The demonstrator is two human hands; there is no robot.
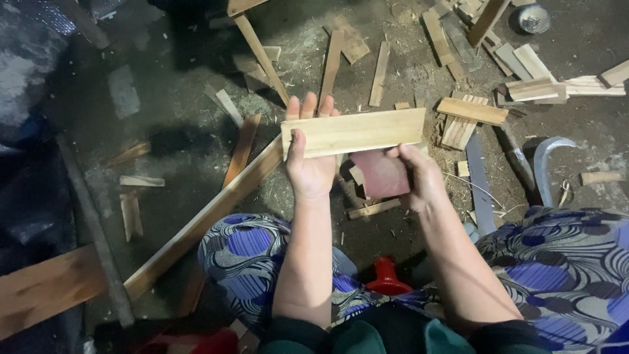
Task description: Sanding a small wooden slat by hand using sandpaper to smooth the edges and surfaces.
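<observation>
Sanding step in hand, by the look of it. Left hand [308, 160] clamped round the left end of a pale wood slat [354, 131], thumb across the front face, fingertips showing above the top edge; slat held level in the air over the floor [164, 85], above the lap. Right hand [416, 174] pinching a reddish-brown sandpaper sheet [380, 174] just under the slat's lower edge, touching or nearly so, hard to tell. Long plank [203, 219] lying diagonally on the floor below; offcuts [465, 111] scattered beyond, curved blade [547, 164] at right. Next move likely calls for firm left grip, paper pressed flat, strokes along the grain.
</observation>
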